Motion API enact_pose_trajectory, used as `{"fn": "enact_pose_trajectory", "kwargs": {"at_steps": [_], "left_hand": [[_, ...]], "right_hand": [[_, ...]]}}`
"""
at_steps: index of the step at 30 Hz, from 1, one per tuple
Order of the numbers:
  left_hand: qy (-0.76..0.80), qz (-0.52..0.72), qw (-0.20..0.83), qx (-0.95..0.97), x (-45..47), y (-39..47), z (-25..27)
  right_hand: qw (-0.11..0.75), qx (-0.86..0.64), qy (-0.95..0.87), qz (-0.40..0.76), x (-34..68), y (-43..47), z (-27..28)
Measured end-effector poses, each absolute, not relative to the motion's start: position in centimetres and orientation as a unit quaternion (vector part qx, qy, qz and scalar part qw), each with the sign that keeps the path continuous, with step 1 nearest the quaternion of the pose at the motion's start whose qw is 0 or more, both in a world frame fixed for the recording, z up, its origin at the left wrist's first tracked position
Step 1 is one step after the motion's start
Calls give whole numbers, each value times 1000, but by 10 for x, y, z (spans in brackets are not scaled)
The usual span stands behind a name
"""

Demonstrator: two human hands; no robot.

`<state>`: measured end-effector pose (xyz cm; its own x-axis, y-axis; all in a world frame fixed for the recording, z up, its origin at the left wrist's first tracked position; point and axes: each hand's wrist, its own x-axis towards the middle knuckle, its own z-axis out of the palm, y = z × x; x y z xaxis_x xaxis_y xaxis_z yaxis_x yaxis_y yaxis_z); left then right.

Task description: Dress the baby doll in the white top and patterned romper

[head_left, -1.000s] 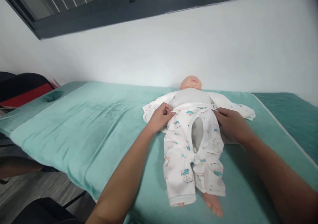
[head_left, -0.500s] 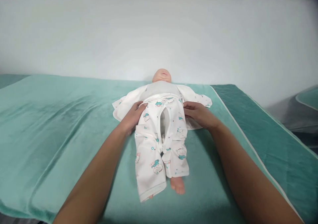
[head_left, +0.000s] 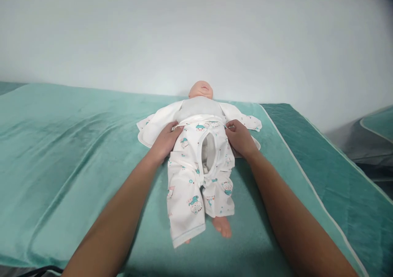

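Note:
A baby doll lies on its back, its head near the wall and its feet toward me. White printed split-crotch baby pants cover its legs up to the waist. My left hand is closed on the waistband at the left hip. At the right hip my right hand pinches the other side of the waistband. A white baby shirt lies spread open under the doll, with its sleeves out to both sides. One bare foot shows below the right pant leg; the other is mostly hidden by the left cuff.
A light green blanket with several creases covers the surface. Darker green cloth extends to the right beyond its white edge. Behind the doll's head rises a white wall. A black cable shows at the bottom left.
My right hand has moved inward and closed on the waistband's right side. The pants' right side has shifted slightly upward. My left hand stays at the left hip. The camera view has tilted a little.

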<state>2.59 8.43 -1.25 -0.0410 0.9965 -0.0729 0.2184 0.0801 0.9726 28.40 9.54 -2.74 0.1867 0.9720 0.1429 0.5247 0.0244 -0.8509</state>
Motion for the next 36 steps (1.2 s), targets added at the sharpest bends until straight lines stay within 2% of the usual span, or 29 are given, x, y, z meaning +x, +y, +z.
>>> {"fn": "enact_pose_trajectory", "kwargs": {"at_steps": [5,9,12,18,27,32,36], "left_hand": [[622,393,435,519,22,87,-13],[572,389,529,491,19,87,-13],[545,384,588,458,20,85,-9],[502,381,633,450,28,84,-3],[551,416,566,452,34,83,-6],[556,420,556,453,35,87,-10],[547,440,552,451,35,89,-11]], "right_hand": [[465,-499,-559,471,292,89,-23],[471,-450,-533,540,297,87,-22],[457,-446,-554,534,300,88,-21],[446,-477,-563,507,292,89,-23],[486,-596,-497,402,267,89,-22],[552,-554,-479,399,263,100,-29],[573,-497,-458,463,262,104,-31]]}}
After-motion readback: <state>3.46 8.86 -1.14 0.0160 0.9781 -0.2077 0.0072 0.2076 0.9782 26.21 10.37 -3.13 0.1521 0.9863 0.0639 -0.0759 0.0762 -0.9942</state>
